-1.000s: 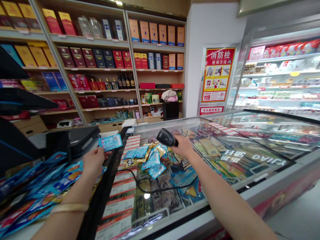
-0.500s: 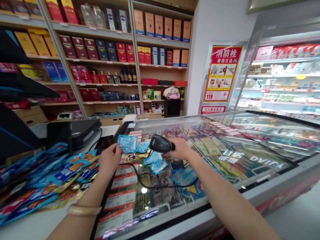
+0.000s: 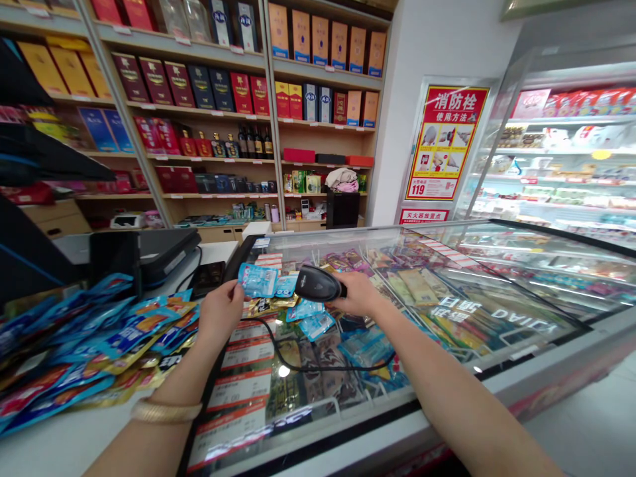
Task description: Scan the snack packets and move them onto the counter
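Note:
Between the fingertips of my left hand (image 3: 222,310) is pinched the edge of a small blue snack packet (image 3: 258,281), held above the glass. My right hand (image 3: 358,293) wraps round the handle of a black barcode scanner (image 3: 318,283), whose head points left toward that packet. Most of the scanner's handle is hidden in my fingers. Under the scanner, several more blue packets (image 3: 317,324) and some gold ones (image 3: 261,307) lie on the glass lid. From the scanner a black cable (image 3: 293,366) loops over the glass.
A glass-topped freezer (image 3: 368,404) spreads before me, with wrapped goods beneath its lid. A heap of blue and gold snack packets (image 3: 134,331) covers the counter at left, near a black device (image 3: 169,255). Behind stand shelves of boxed bottles (image 3: 209,119); a lit fridge (image 3: 561,159) is at right.
The held blue packet and my left hand have shifted slightly right, closer to the scanner. My right hand keeps its grip on the scanner. The view has tilted a little.

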A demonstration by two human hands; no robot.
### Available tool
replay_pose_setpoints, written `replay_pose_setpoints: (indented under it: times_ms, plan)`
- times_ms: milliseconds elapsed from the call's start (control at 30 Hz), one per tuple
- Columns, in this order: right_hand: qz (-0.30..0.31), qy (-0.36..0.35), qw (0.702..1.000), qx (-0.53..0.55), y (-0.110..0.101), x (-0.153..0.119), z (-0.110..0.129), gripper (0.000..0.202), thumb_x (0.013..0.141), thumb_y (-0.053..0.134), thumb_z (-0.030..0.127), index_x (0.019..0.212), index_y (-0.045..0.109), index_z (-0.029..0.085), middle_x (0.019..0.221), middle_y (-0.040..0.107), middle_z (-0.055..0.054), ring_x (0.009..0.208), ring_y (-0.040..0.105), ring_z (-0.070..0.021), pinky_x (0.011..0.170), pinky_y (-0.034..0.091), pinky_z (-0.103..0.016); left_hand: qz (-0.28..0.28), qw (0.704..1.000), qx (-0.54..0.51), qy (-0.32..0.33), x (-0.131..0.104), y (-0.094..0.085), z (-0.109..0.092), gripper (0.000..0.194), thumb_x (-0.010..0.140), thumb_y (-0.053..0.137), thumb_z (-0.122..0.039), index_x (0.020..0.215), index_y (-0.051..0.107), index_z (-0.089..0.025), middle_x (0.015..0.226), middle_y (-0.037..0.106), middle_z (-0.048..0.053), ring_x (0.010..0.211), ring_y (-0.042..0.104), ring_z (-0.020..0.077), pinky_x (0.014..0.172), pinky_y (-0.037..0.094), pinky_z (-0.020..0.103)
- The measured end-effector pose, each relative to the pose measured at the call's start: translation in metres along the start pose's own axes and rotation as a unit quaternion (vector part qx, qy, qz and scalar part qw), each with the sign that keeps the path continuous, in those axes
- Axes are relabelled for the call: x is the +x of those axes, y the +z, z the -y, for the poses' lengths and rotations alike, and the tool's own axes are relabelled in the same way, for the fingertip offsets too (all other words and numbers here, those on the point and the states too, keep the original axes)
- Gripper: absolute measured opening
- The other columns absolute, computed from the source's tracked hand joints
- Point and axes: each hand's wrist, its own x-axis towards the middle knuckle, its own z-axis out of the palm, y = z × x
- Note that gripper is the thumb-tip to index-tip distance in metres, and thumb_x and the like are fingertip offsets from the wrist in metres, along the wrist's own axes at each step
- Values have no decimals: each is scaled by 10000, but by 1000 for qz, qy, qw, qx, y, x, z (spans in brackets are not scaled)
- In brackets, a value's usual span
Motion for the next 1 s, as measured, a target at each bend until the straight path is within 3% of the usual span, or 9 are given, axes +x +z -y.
replay_pose_setpoints:
  times_ms: [367,467,600,700,867,1000]
  plan:
    - [-3,1,1000,11,0,0,1,261,732,709,330,956,689,197,885,748,-55,828,689,-225,673,420,-255,-5,1000,-4,6,0,-1,0,335,793,407,-346,749,697,-185,659,710,52,630,627,207,621,425,267]
    - [-17,11,1000,1,0,0,-4,311,725,690,307,1019,685,206,935,746,-59,869,686,-236,712,440,-267,-2,999,-52,2,0,5,3,319,788,432,-358,742,692,-178,667,713,50,639,641,210,614,452,272]
    - [-40,52,998,-25,-1,-1,-18,321,733,651,275,1044,681,202,983,739,-71,907,678,-248,750,456,-286,70,969,-236,-26,-2,25,2,377,798,474,-356,1021,691,-143,762,736,43,711,683,207,691,536,305]
    - [-52,97,993,-49,-3,-4,-27,301,750,643,282,1039,682,205,949,739,-69,887,675,-247,739,456,-284,116,951,-288,-4,-5,42,-1,468,787,536,-315,1211,622,-135,911,744,72,832,702,210,810,560,363]
    - [-49,165,981,-92,-4,-9,-41,291,780,638,338,1041,688,218,929,738,-76,879,675,-255,735,453,-289,111,965,-191,138,-7,53,1,502,775,540,-279,1257,598,-150,1342,559,168,999,672,230,874,560,410]
    - [-54,185,975,-107,-2,-10,-51,356,791,630,367,1108,674,212,972,737,-89,914,675,-268,738,455,-298,57,975,-41,212,-8,42,2,467,786,524,-267,1231,628,-174,1337,550,143,1178,581,269,1036,461,446]
